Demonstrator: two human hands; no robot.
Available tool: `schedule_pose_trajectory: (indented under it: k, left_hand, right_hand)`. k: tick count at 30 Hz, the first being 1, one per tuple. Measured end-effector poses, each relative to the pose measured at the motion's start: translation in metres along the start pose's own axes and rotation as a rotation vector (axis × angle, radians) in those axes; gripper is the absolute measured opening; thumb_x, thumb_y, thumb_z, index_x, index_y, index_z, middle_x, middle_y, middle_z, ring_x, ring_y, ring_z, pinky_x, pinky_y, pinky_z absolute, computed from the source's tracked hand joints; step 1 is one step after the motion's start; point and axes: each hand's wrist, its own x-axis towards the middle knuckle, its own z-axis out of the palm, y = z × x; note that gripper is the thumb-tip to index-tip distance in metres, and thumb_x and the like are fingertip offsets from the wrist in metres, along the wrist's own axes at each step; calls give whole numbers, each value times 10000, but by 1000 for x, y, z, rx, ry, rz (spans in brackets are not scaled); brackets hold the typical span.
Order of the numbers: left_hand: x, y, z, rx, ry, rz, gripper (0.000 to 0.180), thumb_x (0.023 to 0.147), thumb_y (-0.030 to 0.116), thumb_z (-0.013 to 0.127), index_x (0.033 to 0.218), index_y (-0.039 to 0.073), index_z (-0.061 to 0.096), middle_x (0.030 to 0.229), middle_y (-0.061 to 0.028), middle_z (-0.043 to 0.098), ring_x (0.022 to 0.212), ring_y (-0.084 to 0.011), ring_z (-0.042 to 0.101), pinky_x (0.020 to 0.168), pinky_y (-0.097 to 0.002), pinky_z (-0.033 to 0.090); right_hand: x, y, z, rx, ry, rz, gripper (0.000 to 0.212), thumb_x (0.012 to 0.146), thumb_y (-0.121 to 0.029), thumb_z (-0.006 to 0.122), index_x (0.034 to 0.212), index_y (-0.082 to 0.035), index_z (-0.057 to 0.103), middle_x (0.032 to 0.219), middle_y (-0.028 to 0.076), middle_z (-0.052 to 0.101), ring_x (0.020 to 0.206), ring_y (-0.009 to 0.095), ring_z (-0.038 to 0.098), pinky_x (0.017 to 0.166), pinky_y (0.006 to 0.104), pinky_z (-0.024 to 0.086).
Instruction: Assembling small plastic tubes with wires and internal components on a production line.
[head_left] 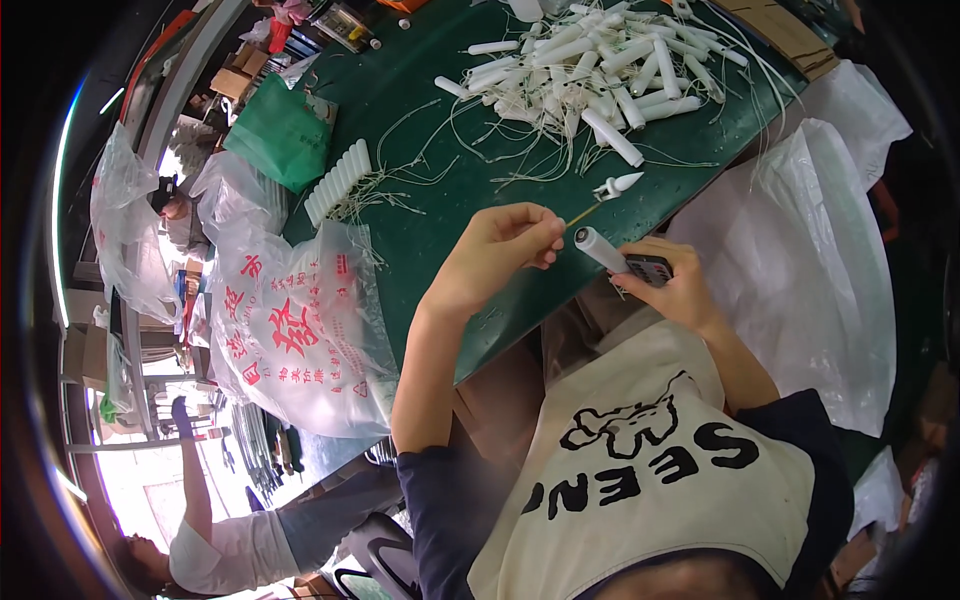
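My left hand (515,240) pinches a thin yellowish stick (582,214). At the stick's far end is a small white flame-shaped tip (628,181) with a white base; whether the two are joined I cannot tell. My right hand (678,285) holds a white electric candle tube (597,247), its dark open end tilted up toward my left hand. A small black remote control (650,268) with buttons is in the same hand. Beyond both hands lies a heap of white candle tubes (610,60) with tangled thin cords. Several more tubes (340,180) stand in a neat row at left.
The green table (430,220) carries all this. A clear plastic bag (300,330) with red print hangs at its left edge, near a green bag (280,130). Large translucent sacks (810,270) fill the right side, below a cardboard box (785,35). Another person (240,550) is at lower left.
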Motion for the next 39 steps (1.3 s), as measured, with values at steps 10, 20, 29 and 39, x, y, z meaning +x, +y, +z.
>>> schedule_pose_trajectory:
  k: [10, 20, 29, 39]
  left_hand:
    - [3, -1, 4, -255, -241, -158, 173, 862, 125, 582, 967, -4, 536, 764, -12, 535, 673, -62, 507, 620, -189, 427]
    - [0, -1, 4, -28, -442, -4, 279, 882, 151, 546, 1109, -10, 566, 763, 16, 554, 664, -31, 480, 613, -174, 418]
    - [1, -14, 3, -92, -350, 42, 271, 913, 168, 486, 1115, 5, 567, 683, 35, 510, 647, -35, 454, 550, -173, 342]
    - [-1, -11, 8, -274, -496, -137, 338, 918, 209, 465, 1121, -57, 516, 729, -81, 583, 685, -129, 570, 637, -244, 464]
  right_hand:
    - [-1, -1, 1, -23, 17, -64, 265, 670, -62, 738, 899, 20, 633, 771, 110, 629, 660, 185, 592, 607, 263, 459]
    - [-3, -2, 4, 3, -36, -65, 291, 658, -73, 749, 911, 13, 636, 764, 104, 627, 647, 184, 572, 594, 270, 448]
    - [-4, -4, 3, 9, -39, -35, 293, 673, -100, 747, 920, 13, 637, 732, 98, 613, 631, 181, 562, 584, 262, 438]
    - [-5, -3, 0, 7, -99, -55, 302, 664, -94, 749, 923, 13, 638, 767, 100, 625, 626, 178, 569, 592, 271, 450]
